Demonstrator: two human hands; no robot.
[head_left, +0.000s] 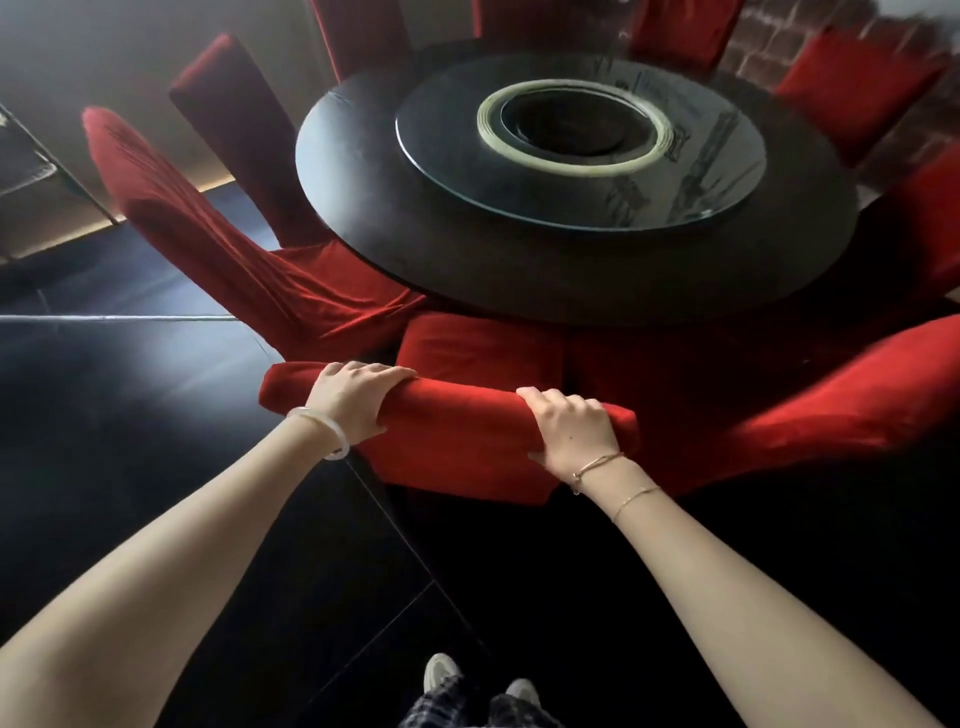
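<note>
**Two hands on the top rail of a slip-covered chair**

The chair (457, 421) stands at the near edge of the round dark tabletop (519, 270), its back towards the person and its front part pushed in under the rim. A loose red cover drapes it from top to floor.

Handling, as a judgement: the cover is soft and will probably shift or bunch over the frame, so a light pinch of cloth alone would slip. The frame beneath feels like the thing to hold, stiff and fairly heavy, and the rolled top rail is the sensible place, with the hands spread so the chair does not swing. On the glossy dark floor (130, 426) on the near side of the tabletop, the legs may slide easily or scrape. Sister chairs (234, 249) ring the tabletop close on both sides, so a straight pull away from it looks safer than a turn.

The left hand (353, 400) sits on the rail's left end, its fingers (384, 371) curled over the top towards the tabletop, wrapped round rail and cloth. The right hand (574, 431) grips the right end likewise, thumb tucked under on the near side. Both forearms reach out nearly straight towards the tabletop, wrists level.
</note>
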